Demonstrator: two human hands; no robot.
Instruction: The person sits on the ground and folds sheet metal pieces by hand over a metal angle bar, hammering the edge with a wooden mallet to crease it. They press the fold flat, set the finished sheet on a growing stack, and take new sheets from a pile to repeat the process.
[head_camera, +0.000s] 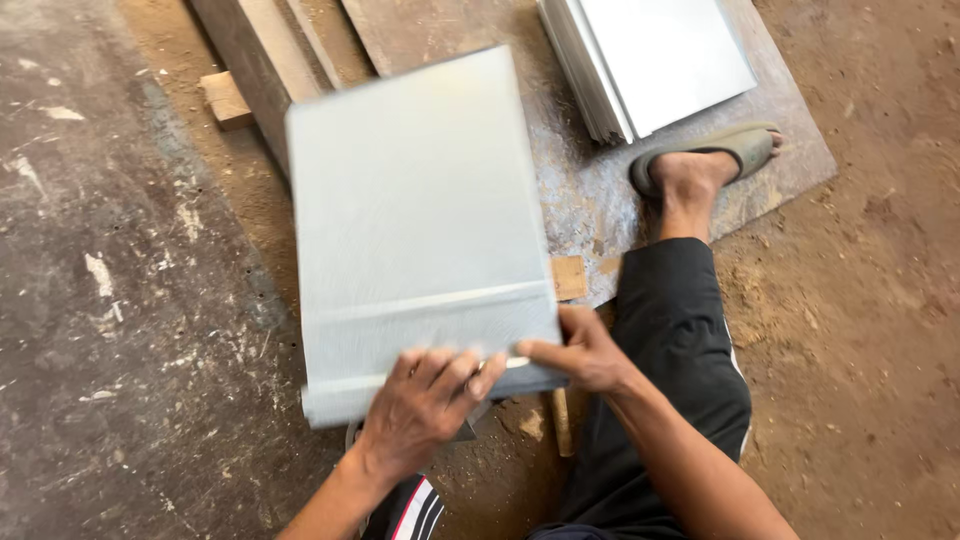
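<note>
A pale grey metal sheet (415, 220) with a folded near edge is held up over the floor, slightly blurred. My left hand (425, 405) grips its near folded edge from below, fingers curled over the fold. My right hand (580, 352) pinches the sheet's near right corner. Both hands hold the same sheet in front of my knees.
A stack of similar metal sheets (650, 60) lies on a rusty steel plate (590, 190) at the top right. My right leg in dark trousers ends in a foot in a grey sandal (715, 155) on that plate. Wooden planks (265, 60) lie at the top. Dirt floor lies to the right, stained concrete to the left.
</note>
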